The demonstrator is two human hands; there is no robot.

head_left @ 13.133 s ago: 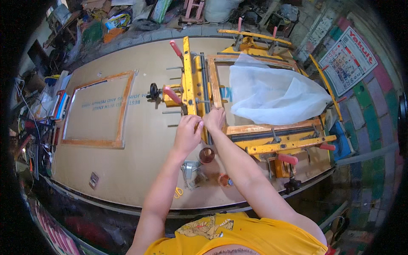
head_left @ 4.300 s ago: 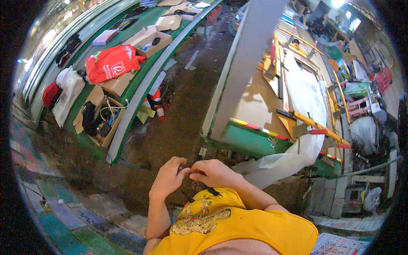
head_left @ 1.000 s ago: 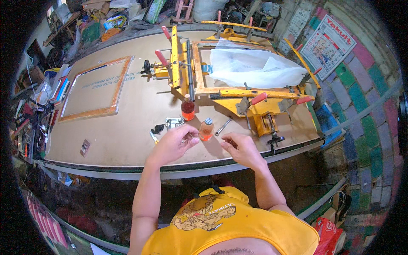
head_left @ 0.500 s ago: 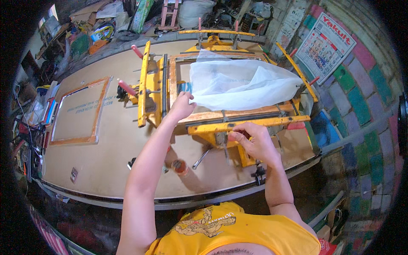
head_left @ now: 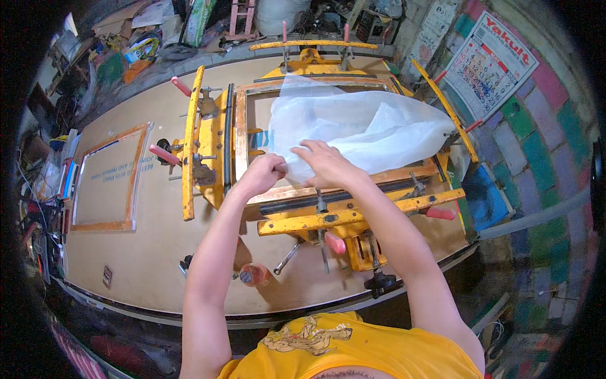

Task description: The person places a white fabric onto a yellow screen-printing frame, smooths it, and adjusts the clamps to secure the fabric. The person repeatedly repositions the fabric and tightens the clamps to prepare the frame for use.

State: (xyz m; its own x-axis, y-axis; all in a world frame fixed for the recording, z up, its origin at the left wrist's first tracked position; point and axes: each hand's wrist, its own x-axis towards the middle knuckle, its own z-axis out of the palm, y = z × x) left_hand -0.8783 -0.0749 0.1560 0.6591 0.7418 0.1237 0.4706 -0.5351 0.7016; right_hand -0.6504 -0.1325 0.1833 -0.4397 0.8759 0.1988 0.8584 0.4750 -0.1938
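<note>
A sheet of white mesh fabric [head_left: 353, 120] lies loosely bunched over a wooden frame [head_left: 241, 120], its far right end gathered near the right clamp. My left hand [head_left: 262, 175] is closed in a pinch on the mesh's near left corner, above the frame's near left part. Beside it, my right hand [head_left: 325, 165] rests on the mesh with fingers spread, close to the frame's near side. Yellow clamp bars surround the frame: the near bar [head_left: 297, 222] lies below my right hand, the left bar [head_left: 192, 145] stands beyond my left hand. Pink-handled levers are fitted to them.
A second wooden frame [head_left: 131, 177] lies flat at the left of the brown board tabletop [head_left: 158, 271]. Near the front edge are a small bottle [head_left: 254, 275] and a ratchet wrench [head_left: 287, 258]. A black knob [head_left: 380, 284] sticks out under the near clamp.
My right hand has left the near clamp's pink handle and moved onto the mesh. My left hand has drawn the mesh corner nearer to me. The handle now points downward.
</note>
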